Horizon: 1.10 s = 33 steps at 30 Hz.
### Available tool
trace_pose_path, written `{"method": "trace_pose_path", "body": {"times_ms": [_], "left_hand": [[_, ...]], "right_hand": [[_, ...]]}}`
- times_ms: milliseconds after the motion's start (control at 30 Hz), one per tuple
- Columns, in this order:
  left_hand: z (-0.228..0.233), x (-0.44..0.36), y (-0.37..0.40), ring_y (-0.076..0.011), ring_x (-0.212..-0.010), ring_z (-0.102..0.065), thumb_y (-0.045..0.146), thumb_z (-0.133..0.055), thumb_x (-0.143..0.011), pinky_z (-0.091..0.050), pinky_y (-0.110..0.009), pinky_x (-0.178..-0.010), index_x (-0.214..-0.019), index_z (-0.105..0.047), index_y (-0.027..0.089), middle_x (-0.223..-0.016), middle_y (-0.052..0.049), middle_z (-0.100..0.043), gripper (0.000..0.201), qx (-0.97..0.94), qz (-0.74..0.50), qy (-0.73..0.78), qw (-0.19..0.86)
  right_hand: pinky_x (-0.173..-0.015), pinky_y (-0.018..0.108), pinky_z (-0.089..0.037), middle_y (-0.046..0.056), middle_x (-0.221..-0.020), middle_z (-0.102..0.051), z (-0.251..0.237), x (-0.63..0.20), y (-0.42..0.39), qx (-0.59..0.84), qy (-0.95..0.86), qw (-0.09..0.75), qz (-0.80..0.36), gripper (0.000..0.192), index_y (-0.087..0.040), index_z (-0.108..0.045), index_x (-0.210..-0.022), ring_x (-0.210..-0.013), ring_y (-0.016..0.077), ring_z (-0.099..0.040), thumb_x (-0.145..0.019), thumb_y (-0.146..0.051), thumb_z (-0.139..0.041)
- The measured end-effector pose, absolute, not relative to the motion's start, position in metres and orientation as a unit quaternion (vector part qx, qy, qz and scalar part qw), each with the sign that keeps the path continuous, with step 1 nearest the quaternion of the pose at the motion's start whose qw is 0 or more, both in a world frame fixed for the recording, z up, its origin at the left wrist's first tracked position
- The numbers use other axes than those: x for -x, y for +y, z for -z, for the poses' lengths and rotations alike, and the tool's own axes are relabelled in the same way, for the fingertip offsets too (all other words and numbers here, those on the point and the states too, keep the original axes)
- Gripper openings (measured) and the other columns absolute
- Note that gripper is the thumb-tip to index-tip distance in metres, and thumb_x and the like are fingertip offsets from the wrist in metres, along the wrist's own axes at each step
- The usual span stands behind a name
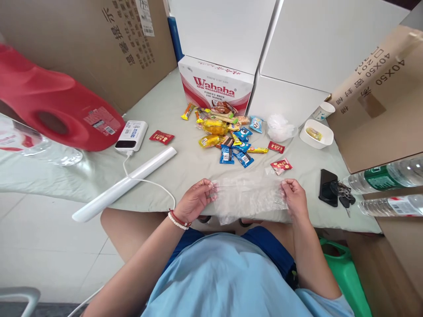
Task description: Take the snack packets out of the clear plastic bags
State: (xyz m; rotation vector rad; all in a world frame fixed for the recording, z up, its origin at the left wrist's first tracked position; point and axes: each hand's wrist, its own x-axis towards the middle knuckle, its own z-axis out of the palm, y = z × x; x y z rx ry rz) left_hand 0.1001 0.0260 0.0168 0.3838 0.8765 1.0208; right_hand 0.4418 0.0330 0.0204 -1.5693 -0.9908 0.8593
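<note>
Your left hand (194, 198) and your right hand (294, 196) hold a clear plastic bag (247, 198) stretched between them at the near edge of the worktop (185, 167), with the fingers of each hand closed in a pinch on one end of it. The bag lies crumpled and flat, its lower part hanging just over the worktop's edge above your lap. Beyond it, toward the middle of the worktop, sits a heap of small snack packets (228, 136), with a red packet (281, 165) lying just past the bag near your right hand and another red sachet (161, 137) further left. Behind the heap stands a Wahaha carton (214, 86). To your right, a crumpled plastic bag (280, 127) lies beside a white bowl (316, 134) and a paper cup (323, 110), and a black phone with keys (332, 189) rests near the two water bottles (386, 189). To your left lie a white power bank (131, 135) with its cable and a long white tube (124, 184).
</note>
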Motion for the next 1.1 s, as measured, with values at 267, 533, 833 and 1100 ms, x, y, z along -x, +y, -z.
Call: {"method": "trace_pose_path", "body": {"times_ms": [267,533,833,1100], "left_hand": [[-0.038,-0.124,0.025,-0.0242,-0.105,-0.073,0.032,-0.087,-0.073,-0.057,-0.042,-0.094,-0.081,-0.059,0.019,-0.107,-0.005,-0.076,0.032,-0.227,-0.489,0.392,0.746],[-0.054,-0.109,0.042,-0.0238,-0.104,-0.074,0.030,-0.085,-0.072,-0.053,-0.045,-0.101,-0.080,-0.056,0.020,-0.100,-0.004,-0.077,0.031,-0.239,-0.555,0.414,0.680],[-0.051,-0.060,0.020,-0.0176,-0.099,-0.071,0.030,-0.087,-0.068,-0.053,-0.035,-0.098,-0.079,-0.060,0.022,-0.097,-0.001,-0.076,0.031,-0.207,-0.679,0.462,0.532],[-0.016,-0.042,-0.045,-0.0165,-0.066,-0.056,0.047,-0.070,-0.076,-0.047,-0.030,-0.065,-0.095,-0.066,0.020,-0.073,0.001,-0.061,0.034,-0.361,-0.389,0.734,0.425]], "right_hand": [[-0.069,0.031,-0.055,0.007,-0.123,-0.066,-0.065,-0.370,0.036,0.496,-0.714,0.403,-0.286,0.026,-0.030,-0.068,-0.119,-0.079,0.0171,-0.063,-0.095,-0.036,-0.064],[-0.084,0.035,-0.055,0.005,-0.093,-0.072,-0.074,-0.325,0.063,0.367,-0.812,0.373,-0.259,0.020,-0.028,-0.074,-0.099,-0.091,0.0208,-0.068,-0.102,-0.028,-0.054],[-0.078,0.035,-0.058,0.005,-0.102,-0.074,-0.070,-0.381,0.006,0.381,-0.800,0.435,-0.162,0.024,-0.032,-0.072,-0.110,-0.089,0.0204,-0.070,-0.096,-0.014,-0.062],[-0.082,0.032,-0.060,0.008,-0.113,-0.073,-0.021,-0.424,-0.029,0.488,-0.778,0.238,-0.317,0.022,-0.025,-0.074,-0.109,-0.096,0.0206,-0.072,-0.102,-0.037,-0.057]]}}
